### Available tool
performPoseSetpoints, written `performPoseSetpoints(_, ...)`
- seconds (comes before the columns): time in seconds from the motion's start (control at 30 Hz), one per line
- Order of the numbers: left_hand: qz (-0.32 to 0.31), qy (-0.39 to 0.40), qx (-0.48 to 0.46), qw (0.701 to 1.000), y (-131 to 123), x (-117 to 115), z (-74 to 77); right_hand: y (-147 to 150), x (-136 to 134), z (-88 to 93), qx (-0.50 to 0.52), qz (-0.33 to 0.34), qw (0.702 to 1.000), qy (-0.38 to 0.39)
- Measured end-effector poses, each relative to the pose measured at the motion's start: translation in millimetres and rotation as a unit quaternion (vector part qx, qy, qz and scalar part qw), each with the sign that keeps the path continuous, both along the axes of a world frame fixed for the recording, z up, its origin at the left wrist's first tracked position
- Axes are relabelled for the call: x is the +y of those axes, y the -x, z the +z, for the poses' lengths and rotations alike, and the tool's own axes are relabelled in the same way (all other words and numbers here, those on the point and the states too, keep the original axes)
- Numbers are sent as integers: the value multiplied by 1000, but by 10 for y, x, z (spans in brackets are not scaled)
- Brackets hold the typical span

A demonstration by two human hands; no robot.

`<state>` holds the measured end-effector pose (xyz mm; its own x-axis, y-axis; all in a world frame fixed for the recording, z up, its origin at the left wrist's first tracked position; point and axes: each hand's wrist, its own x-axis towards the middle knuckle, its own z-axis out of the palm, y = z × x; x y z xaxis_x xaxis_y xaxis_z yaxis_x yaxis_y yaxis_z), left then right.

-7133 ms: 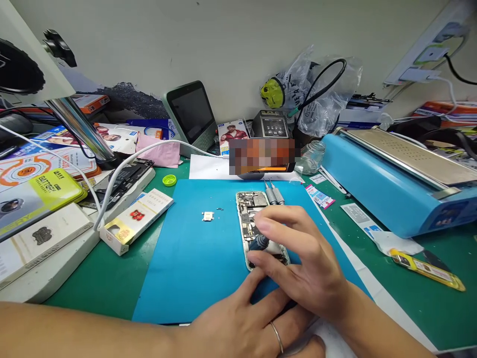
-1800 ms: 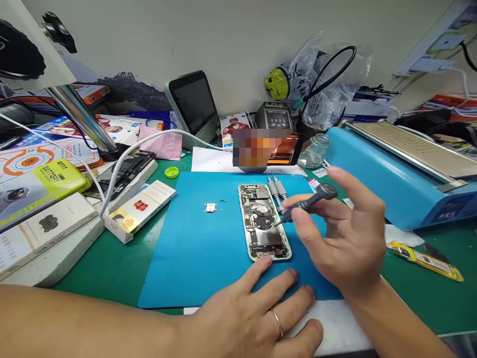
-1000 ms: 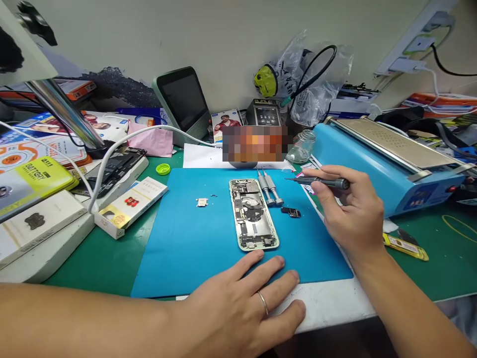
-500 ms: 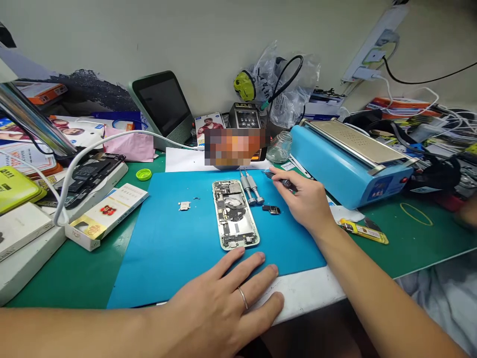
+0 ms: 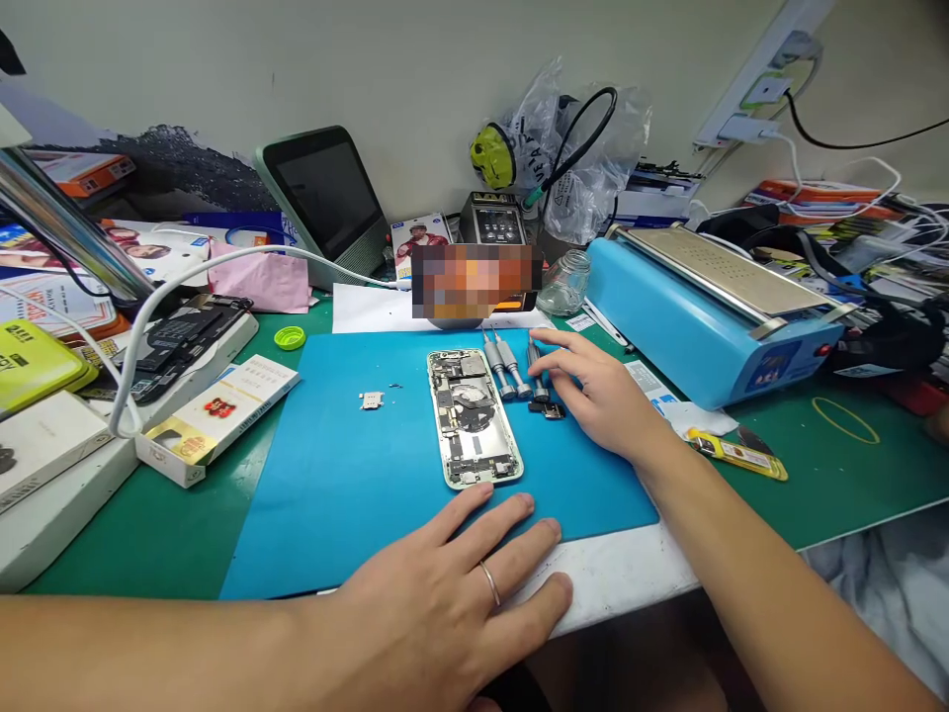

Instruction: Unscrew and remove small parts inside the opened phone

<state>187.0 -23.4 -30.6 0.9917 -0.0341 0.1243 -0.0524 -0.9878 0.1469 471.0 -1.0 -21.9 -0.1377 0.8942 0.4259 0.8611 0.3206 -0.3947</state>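
An opened phone housing point(image 5: 481, 435) with bare inner parts lies on the blue mat point(image 5: 326, 494). My left hand point(image 5: 460, 593) rests flat, fingers spread, its fingertips at the phone's near end. To the right of the phone, two grey screwdrivers point(image 5: 504, 366) lie side by side. A third screwdriver point(image 5: 535, 376) lies along them, under the fingertips of my right hand point(image 5: 593, 391). These fingers are apart and not wrapped round the handle. A small black phone part point(image 5: 547, 408) sits at that handle's end. Left of the phone is a small metal plate point(image 5: 372, 400) with tiny bits near it.
A blue heating-plate machine point(image 5: 682, 326) stands at the right, with a yellow cutter knife point(image 5: 741, 457) before it. A cigarette box point(image 5: 218, 420) and a white cable point(image 5: 148, 316) are on the left. Behind the mat stand a glass jar point(image 5: 564, 282) and a tablet-like screen point(image 5: 322, 208).
The dark tool in my right hand is now down on the mat beside the two screwdrivers, and the fingers have loosened. My left hand stays in place. The view has shifted slightly.
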Motion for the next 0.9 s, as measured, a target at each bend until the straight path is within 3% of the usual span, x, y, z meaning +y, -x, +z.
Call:
performPoseSetpoints(0.27,1,-5,-1,1000,1,0,16,56,-11,28,21,-24,999,-30)
performPoseSetpoints(0.5,4,8,4,1000,-11,4,29,104,-31,58,18,16,1000,-7)
performPoseSetpoints(0.9,3,-1,-2,1000,6,11,41,129,-47,59,29,25,999,24)
